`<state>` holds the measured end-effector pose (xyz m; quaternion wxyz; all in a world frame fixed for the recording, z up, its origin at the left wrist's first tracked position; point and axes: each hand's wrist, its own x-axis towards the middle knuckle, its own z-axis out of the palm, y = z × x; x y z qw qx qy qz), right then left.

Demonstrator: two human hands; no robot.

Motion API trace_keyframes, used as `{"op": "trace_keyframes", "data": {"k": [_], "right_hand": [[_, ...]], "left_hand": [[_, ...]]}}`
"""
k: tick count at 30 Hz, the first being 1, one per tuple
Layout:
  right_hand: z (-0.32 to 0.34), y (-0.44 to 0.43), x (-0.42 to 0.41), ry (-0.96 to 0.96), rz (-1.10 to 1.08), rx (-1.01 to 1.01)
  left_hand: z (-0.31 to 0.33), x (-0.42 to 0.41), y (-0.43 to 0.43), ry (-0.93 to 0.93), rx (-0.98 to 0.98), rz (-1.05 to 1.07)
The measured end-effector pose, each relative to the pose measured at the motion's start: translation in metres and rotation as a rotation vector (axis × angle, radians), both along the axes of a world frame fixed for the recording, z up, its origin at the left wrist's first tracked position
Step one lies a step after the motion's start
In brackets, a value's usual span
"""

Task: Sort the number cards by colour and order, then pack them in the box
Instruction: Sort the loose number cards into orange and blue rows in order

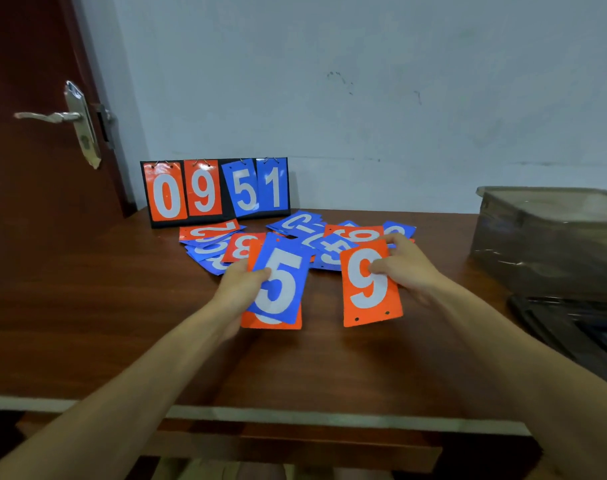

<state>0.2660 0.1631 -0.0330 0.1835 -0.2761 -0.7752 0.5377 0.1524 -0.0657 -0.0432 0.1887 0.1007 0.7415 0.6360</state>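
Note:
My left hand (239, 284) grips a small stack of cards above the table, a blue card with a white 5 (281, 282) on top of an orange card (271, 322). My right hand (402, 263) pinches a single orange card (369, 284) that reads as a 9 or a 6, with its two punch holes toward me. Behind both hands a loose pile of blue and orange number cards (295, 237) lies scattered on the wooden table (122, 323). A clear plastic box (551, 237) stands at the right edge.
A black scoreboard stand (215, 190) showing orange 0, 9 and blue 5, 1 stands against the wall at the back. A dark lid or tray (572, 323) lies in front of the box. A door with a metal handle (52, 116) is at the left.

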Motion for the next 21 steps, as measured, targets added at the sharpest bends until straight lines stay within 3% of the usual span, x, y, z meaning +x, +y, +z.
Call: {"op": "trace_keyframes", "data": {"k": [8,12,15,18,21], "right_hand": [[-0.021,0.063,0.052,-0.278,-0.277,0.147],[-0.012,0.073,0.067,0.005,-0.316,-0.119],[-0.003,0.072,0.075,0.213,-0.289,-0.337],[0.003,0.065,0.075,0.341,-0.239,-0.487],[0.005,0.046,0.067,0.363,-0.208,-0.583]], "left_hand": [[-0.008,0.017,0.048,0.002,-0.005,-0.051],[-0.009,0.036,0.080,-0.034,0.043,-0.092],[-0.013,0.041,0.096,-0.031,0.091,0.004],[-0.012,0.044,0.101,-0.038,0.105,0.108],[-0.007,0.051,0.102,0.007,0.171,0.078]]}}
